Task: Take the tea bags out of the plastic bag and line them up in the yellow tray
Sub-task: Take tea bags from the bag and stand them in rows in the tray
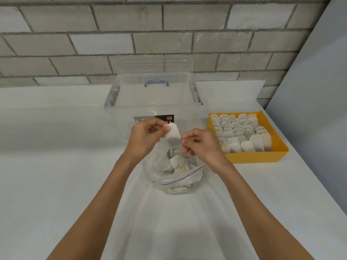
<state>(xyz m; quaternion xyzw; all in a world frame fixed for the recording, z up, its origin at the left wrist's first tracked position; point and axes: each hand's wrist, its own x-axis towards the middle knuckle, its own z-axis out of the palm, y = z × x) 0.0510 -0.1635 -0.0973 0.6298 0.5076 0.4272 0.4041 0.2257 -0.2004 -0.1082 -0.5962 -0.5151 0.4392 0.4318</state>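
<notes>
My left hand (144, 136) pinches a white tea bag (172, 136) by its top, holding it above the open plastic bag (176, 173), which lies on the white counter with several tea bags inside. Just right of that tea bag, my right hand (200, 143) pinches its thin string between curled fingers. The yellow tray (276, 147) stands to the right, holding several rows of tea bags (240, 132) lined up on edge.
A clear plastic storage box (153, 102) with a blue latch and its lid behind it stands just beyond my hands. A tiled wall runs along the back. A grey panel (309, 87) rises at the right, behind the tray.
</notes>
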